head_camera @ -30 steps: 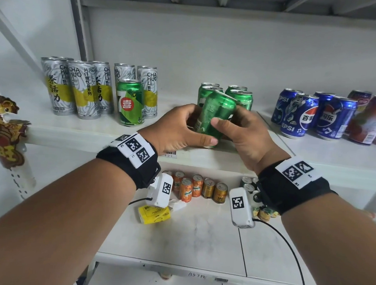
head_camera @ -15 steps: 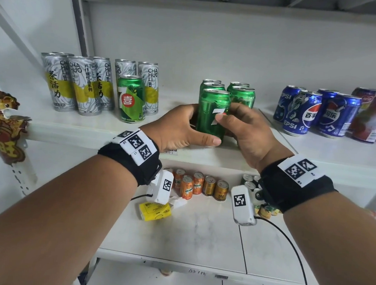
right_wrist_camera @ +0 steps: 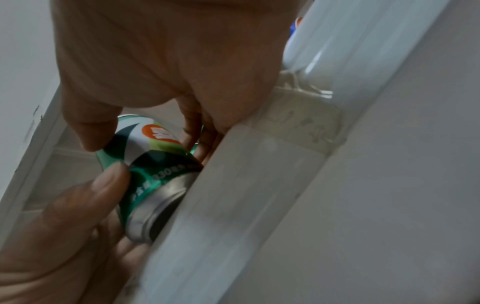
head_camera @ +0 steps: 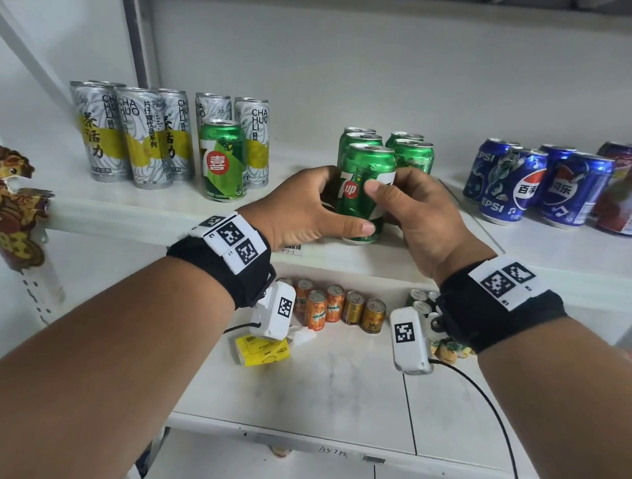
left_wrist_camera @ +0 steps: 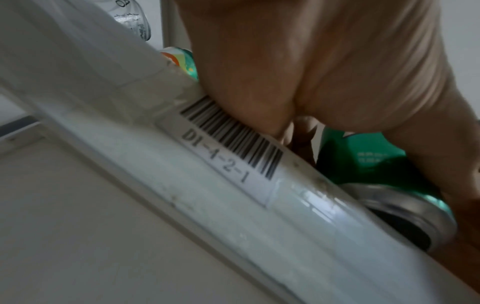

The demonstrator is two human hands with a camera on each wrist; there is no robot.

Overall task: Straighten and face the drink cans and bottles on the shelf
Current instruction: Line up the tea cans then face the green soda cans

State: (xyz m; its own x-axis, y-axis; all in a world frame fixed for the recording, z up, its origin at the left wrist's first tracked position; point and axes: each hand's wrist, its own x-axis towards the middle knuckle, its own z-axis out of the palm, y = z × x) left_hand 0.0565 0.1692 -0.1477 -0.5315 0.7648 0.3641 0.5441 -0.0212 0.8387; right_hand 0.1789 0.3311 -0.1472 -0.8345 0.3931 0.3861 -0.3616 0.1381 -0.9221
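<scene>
White metal shelf (head_camera: 180,217), both hands: left hand (head_camera: 306,204) and right hand (head_camera: 418,213) pinch green aluminium 7up can (head_camera: 363,190) at 12 o'clock, front edge; risk: overhanging base tips off

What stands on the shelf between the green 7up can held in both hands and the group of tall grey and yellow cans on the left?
One lone green 7up can stands there, just in front of the tall cans; the rest of the shelf is bare, as the head view shows.
</scene>
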